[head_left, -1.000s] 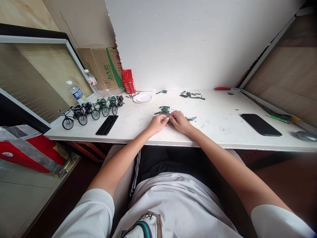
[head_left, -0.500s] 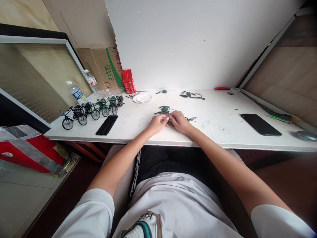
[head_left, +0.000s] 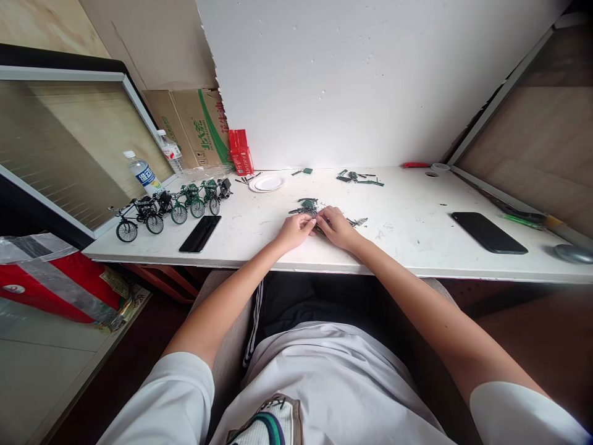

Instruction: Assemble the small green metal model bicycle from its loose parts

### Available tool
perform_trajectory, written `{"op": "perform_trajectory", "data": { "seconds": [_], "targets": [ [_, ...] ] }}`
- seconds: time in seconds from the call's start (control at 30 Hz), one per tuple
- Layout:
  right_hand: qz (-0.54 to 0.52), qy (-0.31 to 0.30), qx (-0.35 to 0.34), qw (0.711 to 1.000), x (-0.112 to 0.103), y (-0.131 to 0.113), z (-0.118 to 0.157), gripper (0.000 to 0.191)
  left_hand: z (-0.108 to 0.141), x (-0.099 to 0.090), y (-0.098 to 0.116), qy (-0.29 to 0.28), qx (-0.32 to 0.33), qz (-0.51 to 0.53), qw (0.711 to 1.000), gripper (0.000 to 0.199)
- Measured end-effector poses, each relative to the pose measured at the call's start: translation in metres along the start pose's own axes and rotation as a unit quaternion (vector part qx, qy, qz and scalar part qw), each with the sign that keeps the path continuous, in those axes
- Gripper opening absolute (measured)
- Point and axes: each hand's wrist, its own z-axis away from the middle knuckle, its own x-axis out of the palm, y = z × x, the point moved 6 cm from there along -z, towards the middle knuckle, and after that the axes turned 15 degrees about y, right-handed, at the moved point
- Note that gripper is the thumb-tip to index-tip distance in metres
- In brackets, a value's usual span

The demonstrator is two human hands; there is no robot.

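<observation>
My left hand (head_left: pixel 296 230) and my right hand (head_left: pixel 336 227) meet over the white table (head_left: pixel 259 241), fingertips nearly touching. The fingers of both are closed in a pinch on something small and dark that they mostly hide. Just beyond the fingertips lie dark green and black model bicycle parts (head_left: pixel 307 205). More thin dark parts (head_left: pixel 359 222) stick out to the right of my right hand. Finished-looking model bicycles, black (head_left: pixel 139 217) and green (head_left: pixel 189 201), stand in a row at the left.
A phone (head_left: pixel 200 234) lies left of my hands and another phone (head_left: pixel 488 233) at the right. White plates (head_left: pixel 267 182), a red box (head_left: pixel 241 152), loose green parts (head_left: pixel 359 178) and a red tool (head_left: pixel 416 165) are along the back. Bottles (head_left: pixel 142 173) stand at the left.
Almost nothing differs. Both hands stay in the same place, with only slight finger motion.
</observation>
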Motion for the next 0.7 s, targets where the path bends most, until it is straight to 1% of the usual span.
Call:
{"op": "perform_trajectory", "data": {
  "seconds": [0.2, 0.43, 0.7],
  "targets": [
    [0.003, 0.000, -0.004, 1.000, 0.0001, -0.0011, -0.0001, 0.039, -0.0002, 0.0003, -0.0002, -0.005, 0.006, -0.002, 1.000, 0.038],
    [0.000, -0.001, -0.003, 1.000, -0.0002, -0.0010, 0.0002, 0.037, -0.0008, -0.0002, -0.0026, -0.001, 0.003, -0.008, 1.000, 0.034],
    [0.000, 0.001, -0.010, 1.000, -0.0002, -0.0008, -0.0005, 0.036, -0.0015, 0.0001, -0.0044, -0.001, 0.006, -0.005, 1.000, 0.037]
  ]
}}
